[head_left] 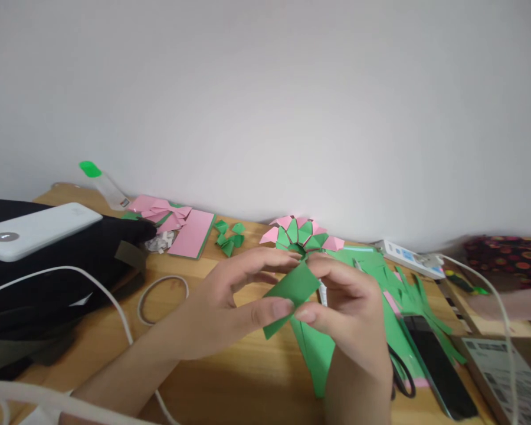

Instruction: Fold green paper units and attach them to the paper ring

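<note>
Between my two hands, above the wooden table, is a small green paper rectangle. My left hand pinches its left part, thumb on the near face and fingers behind. My right hand grips the right edge between thumb and forefinger. Just beyond my hands lies a folded pink and green paper ring. Several small folded green pieces lie to its left. Green paper sheets lie under and beside my right hand, partly hidden, near black scissors handles.
Pink and green sheets and a glue bottle lie at the back left. A white power bank rests on a black bag. To the right are a phone, a power strip and a white cable.
</note>
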Tool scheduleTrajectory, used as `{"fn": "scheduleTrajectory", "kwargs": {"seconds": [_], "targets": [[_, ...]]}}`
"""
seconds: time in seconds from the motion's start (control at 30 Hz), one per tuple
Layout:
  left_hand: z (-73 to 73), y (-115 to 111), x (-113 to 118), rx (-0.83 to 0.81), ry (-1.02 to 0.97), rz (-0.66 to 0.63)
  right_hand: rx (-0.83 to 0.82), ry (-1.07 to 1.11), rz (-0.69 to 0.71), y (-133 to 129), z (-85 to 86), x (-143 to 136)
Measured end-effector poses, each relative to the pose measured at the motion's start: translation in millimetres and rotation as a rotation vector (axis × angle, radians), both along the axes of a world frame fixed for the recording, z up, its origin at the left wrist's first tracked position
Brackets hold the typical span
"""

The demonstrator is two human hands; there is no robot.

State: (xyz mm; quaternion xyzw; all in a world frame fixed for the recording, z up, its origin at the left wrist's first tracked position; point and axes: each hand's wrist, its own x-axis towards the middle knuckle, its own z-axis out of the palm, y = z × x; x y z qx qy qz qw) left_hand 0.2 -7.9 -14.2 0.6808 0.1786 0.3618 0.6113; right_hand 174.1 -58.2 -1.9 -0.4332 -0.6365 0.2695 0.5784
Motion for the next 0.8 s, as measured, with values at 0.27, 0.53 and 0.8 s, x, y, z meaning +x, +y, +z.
{"fn": "scheduleTrajectory", "kwargs": {"seconds": [0.27,0.53,0.8], "targets": [[-0.9,-3.5,-0.8,0.026,-0.009,0.012,-0.013,0.020,-0.023,-1.6,0.4,0.1],[3.8,-2.9,-3.0,-0.014,-0.034,-0.037,-0.003,0.051,-0.017,-2.4,0.0,0.4],[7.5,2.5,-3.2,-0.039,-0.040,-0.089,0.009,0.059,-0.006,-2.1,2.9,-0.9]]}}
